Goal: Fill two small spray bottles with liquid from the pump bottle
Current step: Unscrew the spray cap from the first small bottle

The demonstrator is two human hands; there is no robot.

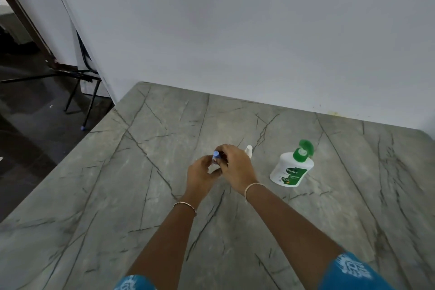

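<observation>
both hands meet over the middle of the grey stone-look surface. the left hand is curled around the lower part of a small spray bottle with a blue top. the right hand is bent over the same bottle from the right side, with its fingers closed near the blue top. the bottle's body is mostly hidden by the hands, so only the blue top shows well. it seems to be held upright.

a second small spray bottle, white, stands on the surface just behind the right hand. part of it is hidden.

the pump bottle stands on the surface to the right, apart from the hands. it is white with a green top and a green label.

each wrist has a thin bangle. blue patterned sleeves show at the bottom edge. a plain white wall is behind the surface.
</observation>
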